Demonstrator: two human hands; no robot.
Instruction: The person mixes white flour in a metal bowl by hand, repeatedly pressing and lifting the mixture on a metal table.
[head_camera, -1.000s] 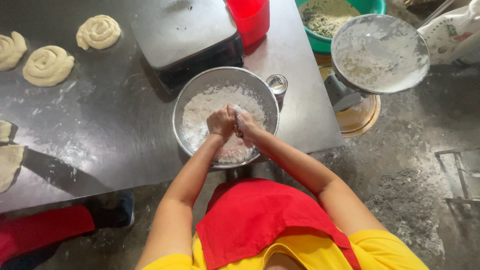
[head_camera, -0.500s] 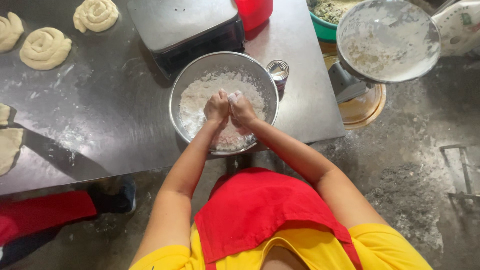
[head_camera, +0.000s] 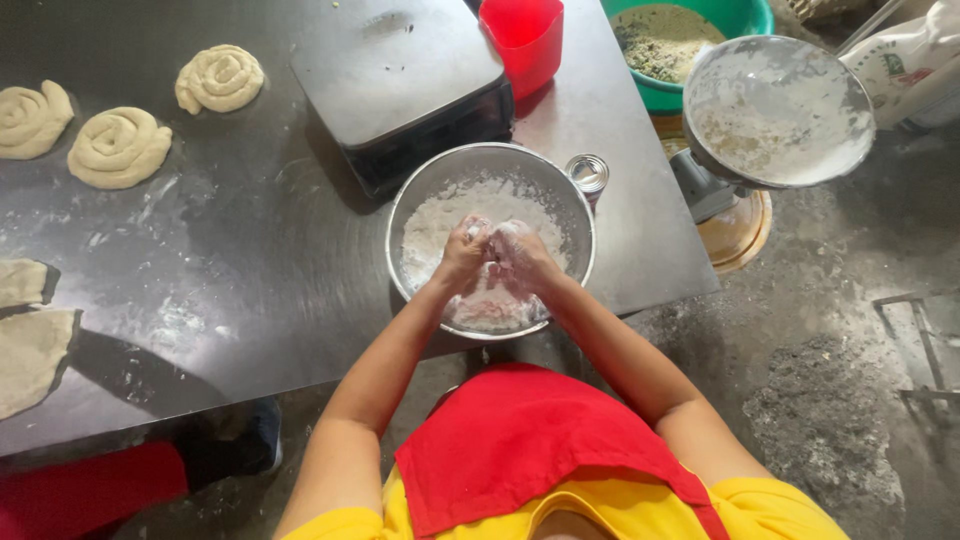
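Observation:
A round metal bowl (head_camera: 400, 215) of white flour (head_camera: 432, 225) sits near the front edge of a steel table (head_camera: 240, 290). Both my hands are over the middle of the bowl, pressed against each other and dusted white. My left hand (head_camera: 464, 252) and my right hand (head_camera: 520, 256) are clenched together on a clump of floury dough; the clump itself is mostly hidden between the fingers. A small open tin (head_camera: 587, 173) stands right behind the bowl's right rim.
A dark scale (head_camera: 400, 70) and a red cup (head_camera: 522, 38) stand behind the bowl. Three coiled dough spirals (head_camera: 118, 146) lie at the far left, flat dough pieces (head_camera: 30, 350) at the left edge. A floury metal pan (head_camera: 778, 110), green tub (head_camera: 690, 40) and sack (head_camera: 905, 65) are right.
My hands stay together in the bowl and keep kneading, their grip shifting slightly. The view has drifted a little; nothing else on the table moved.

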